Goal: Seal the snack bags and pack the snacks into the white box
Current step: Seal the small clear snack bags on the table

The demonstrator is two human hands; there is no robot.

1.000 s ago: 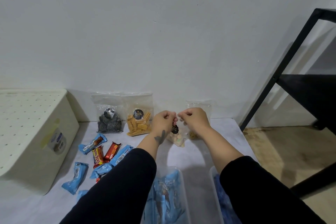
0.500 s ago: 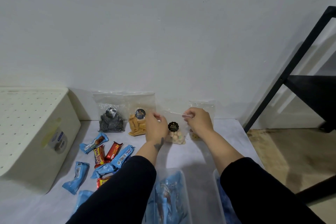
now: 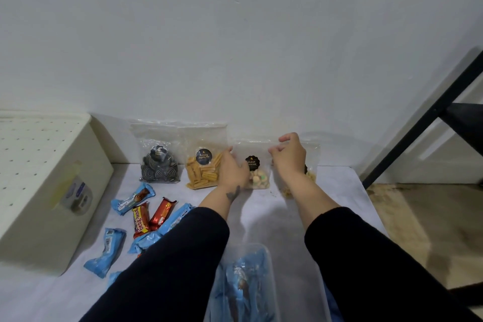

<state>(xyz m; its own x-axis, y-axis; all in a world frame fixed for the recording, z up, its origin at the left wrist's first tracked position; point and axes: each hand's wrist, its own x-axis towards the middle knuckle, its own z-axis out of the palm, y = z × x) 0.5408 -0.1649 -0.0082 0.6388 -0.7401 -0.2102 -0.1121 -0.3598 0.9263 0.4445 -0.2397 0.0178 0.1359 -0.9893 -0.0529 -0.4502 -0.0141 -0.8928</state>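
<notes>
The white box (image 3: 52,177) sits at the left of the table, its dotted lid on. Three clear snack bags lean on the wall: dark spirals (image 3: 159,167), yellow sticks (image 3: 202,170) and pastel biscuits (image 3: 257,176). My left hand (image 3: 232,172) holds the biscuit bag's left side. My right hand (image 3: 288,157) pinches that bag's top edge with curled fingers. A fourth clear bag (image 3: 312,164) stands mostly hidden behind my right hand.
Several blue wrapped bars (image 3: 133,197) and red wrapped bars (image 3: 162,213) lie loose between the box and my left arm. A clear tub (image 3: 295,280) with blue packets sits at the near edge. A black shelf frame (image 3: 428,117) stands beyond the table's right edge.
Both hands carried the biscuit bag back to the wall, where it stands upright beside the yellow sticks. My hands spread apart along its top, and the left slid down its side.
</notes>
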